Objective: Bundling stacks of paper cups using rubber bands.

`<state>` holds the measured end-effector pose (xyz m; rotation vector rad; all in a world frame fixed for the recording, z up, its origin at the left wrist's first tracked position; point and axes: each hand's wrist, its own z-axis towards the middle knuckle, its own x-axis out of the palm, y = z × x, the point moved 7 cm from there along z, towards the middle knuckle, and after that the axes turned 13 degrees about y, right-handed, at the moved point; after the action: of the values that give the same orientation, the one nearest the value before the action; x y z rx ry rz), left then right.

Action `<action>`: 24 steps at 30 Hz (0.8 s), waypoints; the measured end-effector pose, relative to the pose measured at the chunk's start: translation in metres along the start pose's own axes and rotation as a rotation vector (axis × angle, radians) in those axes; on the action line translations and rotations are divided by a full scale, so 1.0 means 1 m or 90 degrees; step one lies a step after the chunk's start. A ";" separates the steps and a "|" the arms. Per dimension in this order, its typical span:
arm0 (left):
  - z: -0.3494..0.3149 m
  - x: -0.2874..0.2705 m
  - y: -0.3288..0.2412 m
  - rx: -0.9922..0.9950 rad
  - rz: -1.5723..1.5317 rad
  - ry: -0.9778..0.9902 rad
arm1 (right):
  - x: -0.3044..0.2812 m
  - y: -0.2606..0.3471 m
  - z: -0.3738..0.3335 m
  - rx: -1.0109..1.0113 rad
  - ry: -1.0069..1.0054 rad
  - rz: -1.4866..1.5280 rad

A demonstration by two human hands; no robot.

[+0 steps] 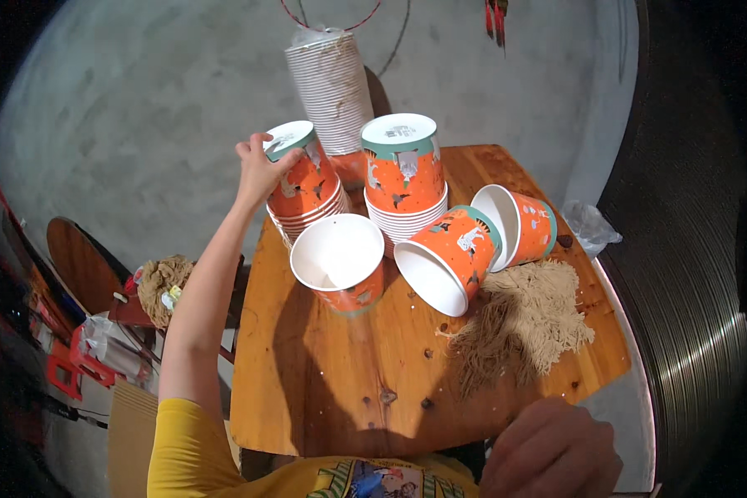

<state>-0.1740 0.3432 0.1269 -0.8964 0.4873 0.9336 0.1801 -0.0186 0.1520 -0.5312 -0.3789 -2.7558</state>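
Note:
My left hand point(267, 172) grips the top orange paper tub point(303, 178) of an upside-down stack at the back left, its thumb and fingers around the white base. Beside it, to the right, stands a second upside-down stack of orange tubs point(402, 170). In front, one tub point(338, 257) stands upright with its white inside showing. Two more tubs, a front one point(456, 253) and a rear one point(523, 224), lie tilted on their sides to the right. My right hand point(552, 452) is curled closed by the lower edge, slightly blurred; whatever its fingers hold, if anything, is hidden.
Beige stringy fibre point(531, 319) lies on the wooden table's point(332, 390) right side. A tall column of nested white-rimmed tubs point(330, 91) rises at the back. Crumpled clear plastic point(589, 227) sits past the right edge; a ribbed dark shutter point(689, 290) is beyond. Left are a red stool point(64, 369) and cardboard point(131, 436).

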 end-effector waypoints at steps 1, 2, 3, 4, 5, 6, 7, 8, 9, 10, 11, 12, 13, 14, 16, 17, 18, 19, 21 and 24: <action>-0.001 -0.001 0.005 -0.003 0.000 -0.002 | -0.001 0.001 0.001 0.002 0.003 0.002; -0.004 -0.006 0.008 0.011 0.035 -0.040 | 0.003 0.004 0.004 0.002 0.068 -0.022; -0.009 -0.009 0.008 0.024 0.066 -0.077 | 0.005 0.007 0.008 0.002 0.135 -0.049; -0.017 -0.014 0.004 0.030 0.064 -0.117 | -0.001 0.010 0.012 0.009 0.137 -0.055; -0.027 -0.023 0.003 0.033 0.063 -0.156 | -0.004 0.017 0.017 -0.029 0.179 -0.095; -0.042 -0.022 -0.011 0.071 0.021 -0.173 | -0.012 0.027 0.020 -0.063 0.221 -0.153; -0.063 -0.024 -0.024 0.103 0.022 -0.168 | -0.030 0.039 0.008 -0.047 0.261 -0.162; -0.086 -0.029 -0.035 0.136 0.027 -0.169 | -0.055 0.039 -0.002 -0.039 0.264 -0.174; -0.108 -0.027 -0.045 0.157 0.019 -0.161 | -0.080 0.034 -0.015 -0.003 0.275 -0.368; -0.136 -0.027 -0.044 0.168 0.034 -0.154 | -0.112 0.015 -0.034 0.040 0.278 -0.538; -0.161 -0.023 -0.044 0.180 0.030 -0.115 | -0.137 0.002 -0.048 0.078 0.280 -0.712; -0.185 -0.016 -0.044 0.189 0.027 -0.076 | -0.150 -0.005 -0.053 0.118 0.282 -0.885; -0.206 -0.003 -0.042 0.182 0.051 -0.018 | -0.131 -0.063 -0.042 0.286 0.468 -0.745; -0.225 0.003 -0.042 0.177 0.067 0.033 | -0.140 -0.085 -0.048 0.331 0.501 -0.762; -0.250 0.015 -0.052 0.188 0.053 0.063 | -0.169 -0.120 -0.073 0.375 0.534 -0.798; -0.259 0.017 -0.058 0.192 0.046 0.072 | -0.186 -0.138 -0.084 0.412 0.561 -0.836; -0.265 0.022 -0.066 0.193 0.057 0.084 | -0.198 -0.149 -0.087 0.451 0.587 -0.880; -0.270 0.023 -0.070 0.184 0.038 0.089 | -0.192 -0.153 -0.081 0.448 0.593 -0.884; -0.276 0.027 -0.074 0.174 0.004 0.103 | -0.178 -0.170 -0.076 0.500 0.667 -0.913; -0.282 0.027 -0.079 0.157 -0.020 0.102 | -0.195 -0.194 -0.081 0.583 0.677 -0.884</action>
<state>-0.0897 0.0994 -0.0141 -0.7548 0.7087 0.7572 0.2600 0.1823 -0.0367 1.9216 -1.9917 -2.6810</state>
